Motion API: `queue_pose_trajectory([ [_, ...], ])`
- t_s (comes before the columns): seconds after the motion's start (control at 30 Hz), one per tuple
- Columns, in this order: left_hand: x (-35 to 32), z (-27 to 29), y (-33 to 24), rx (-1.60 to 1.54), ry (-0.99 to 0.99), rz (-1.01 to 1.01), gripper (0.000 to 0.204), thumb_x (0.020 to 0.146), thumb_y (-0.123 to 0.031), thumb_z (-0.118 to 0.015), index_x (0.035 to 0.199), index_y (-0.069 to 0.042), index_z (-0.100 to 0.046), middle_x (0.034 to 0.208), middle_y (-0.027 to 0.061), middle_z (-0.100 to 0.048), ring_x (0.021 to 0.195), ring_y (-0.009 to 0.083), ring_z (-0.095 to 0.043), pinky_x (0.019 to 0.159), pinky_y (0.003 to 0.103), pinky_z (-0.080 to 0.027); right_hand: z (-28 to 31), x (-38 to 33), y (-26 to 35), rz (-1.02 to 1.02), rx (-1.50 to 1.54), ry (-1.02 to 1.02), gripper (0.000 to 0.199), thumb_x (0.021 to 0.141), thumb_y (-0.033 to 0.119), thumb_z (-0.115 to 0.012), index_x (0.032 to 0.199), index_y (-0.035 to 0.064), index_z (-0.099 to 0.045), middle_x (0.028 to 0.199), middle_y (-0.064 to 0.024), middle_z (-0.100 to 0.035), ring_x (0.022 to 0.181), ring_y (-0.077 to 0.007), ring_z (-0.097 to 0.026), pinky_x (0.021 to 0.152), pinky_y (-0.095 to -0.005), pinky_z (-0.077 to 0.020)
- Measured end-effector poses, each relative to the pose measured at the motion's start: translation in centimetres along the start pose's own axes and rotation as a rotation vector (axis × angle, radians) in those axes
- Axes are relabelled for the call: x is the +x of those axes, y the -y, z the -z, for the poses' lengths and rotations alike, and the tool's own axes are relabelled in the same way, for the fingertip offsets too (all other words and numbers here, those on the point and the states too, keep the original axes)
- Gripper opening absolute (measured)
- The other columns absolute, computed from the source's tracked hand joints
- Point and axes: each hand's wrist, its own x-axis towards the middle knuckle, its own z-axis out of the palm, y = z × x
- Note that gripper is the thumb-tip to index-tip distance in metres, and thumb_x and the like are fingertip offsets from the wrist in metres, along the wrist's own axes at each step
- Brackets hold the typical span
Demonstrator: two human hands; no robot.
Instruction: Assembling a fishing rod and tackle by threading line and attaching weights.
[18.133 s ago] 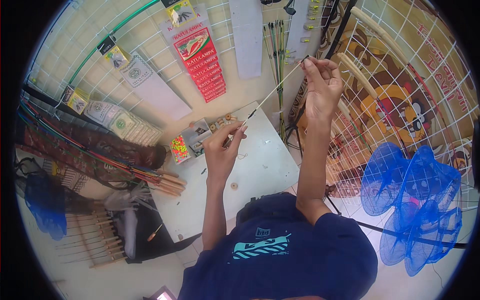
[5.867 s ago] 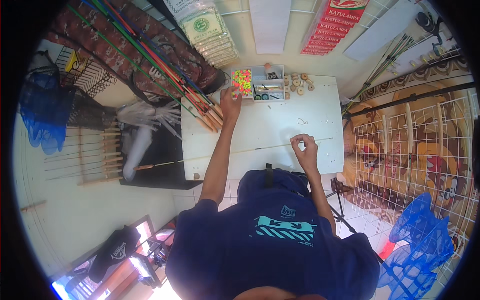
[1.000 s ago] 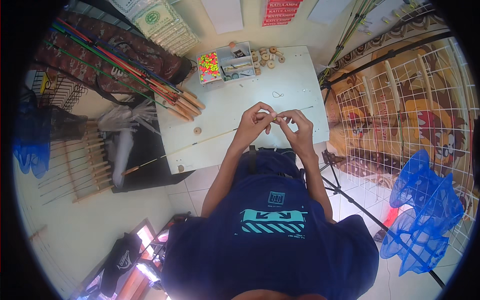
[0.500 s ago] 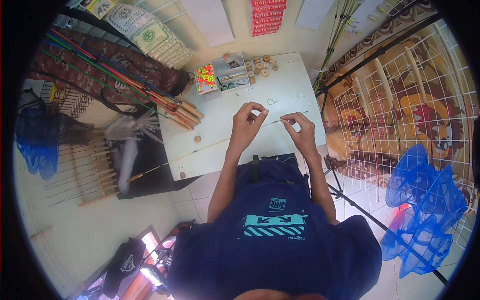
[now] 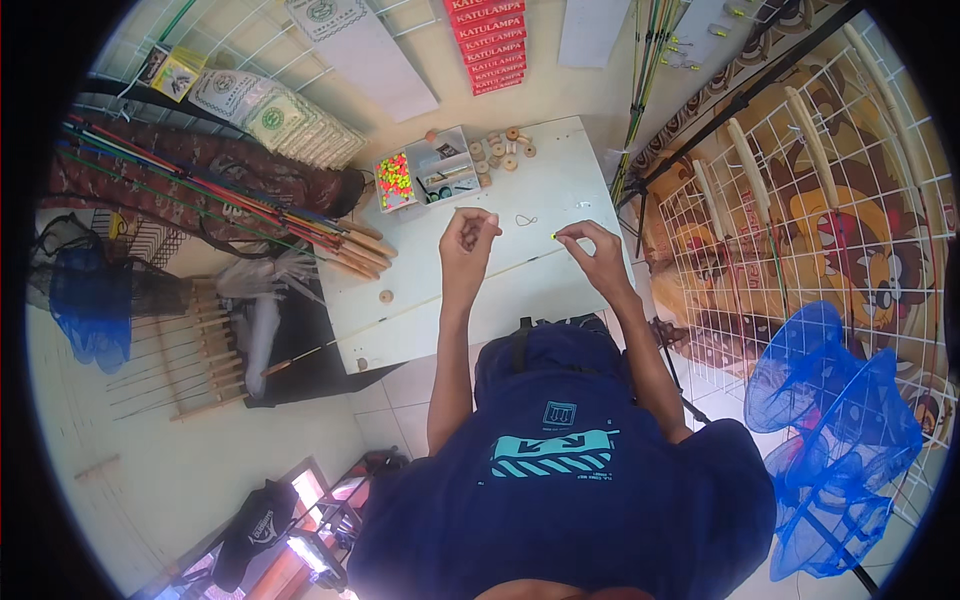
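Over the white table (image 5: 540,150), my left hand (image 5: 464,250) is closed, thumb and forefinger pinched together. Whether anything thin is between them is too small to tell. Across a short gap, my right hand (image 5: 602,262) pinches a tiny yellow-green bead (image 5: 555,236) at its fingertips. A slim pale yellow fishing rod (image 5: 402,312) lies slantwise on the table, passing behind my left wrist. Just beyond the gap between my hands rests a small loop of dark line (image 5: 525,221).
A compartment tray (image 5: 462,187) holds pink and yellow beads (image 5: 394,180) and small tools. Wooden spools (image 5: 508,162) cluster beside it. Rods with wooden handles (image 5: 362,250) overhang the table's left side. At right stand a white wire grid (image 5: 740,200) and blue nets (image 5: 850,400).
My hands have drawn slightly apart. The yellow-green bead now shows at my right fingertips. The whole view has shifted a little, moving the table leftward and down.
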Motion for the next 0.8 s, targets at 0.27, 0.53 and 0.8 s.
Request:
queue_pose_trajectory([
  [0.27,0.4,-0.6,-0.2,-0.260,-0.105,0.047,0.012,0.098,-0.017,-0.058,0.100,-0.007,-0.053,0.075,0.0054,-0.060,0.065,0.0102,-0.049,0.061,0.024,-0.039,2.2,1.1,-3.8,-0.058,0.020,0.082,0.011,0.087,0.009,-0.068,0.095,0.0016,-0.070,0.091,-0.0094,-0.071,0.085,-0.0198,-0.068,0.077,-0.0312,-0.0509],
  [0.53,0.3,-0.2,2.5,-0.681,-0.237,-0.034,0.014,0.103,-0.021,-0.049,0.108,-0.010,-0.043,0.094,0.0170,-0.067,0.089,0.0272,-0.066,0.083,0.036,-0.052,2.8,1.4,-5.1,-0.014,0.006,0.166,0.010,0.088,0.010,-0.067,0.094,0.0020,-0.069,0.092,-0.0089,-0.071,0.088,-0.0208,-0.068,0.077,-0.0306,-0.0510],
  [0.8,-0.3,-8.2,4.2,-0.758,-0.149,-0.072,0.015,0.106,-0.026,-0.038,0.106,-0.011,-0.037,0.141,0.0298,-0.044,0.132,0.0417,-0.045,0.108,0.050,-0.040,2.6,1.7,-4.6,0.042,-0.058,0.247,0.009,0.088,0.008,-0.065,0.095,0.0012,-0.067,0.086,-0.0105,-0.064,0.074,-0.0220,-0.063,0.069,-0.0346,-0.0502],
])
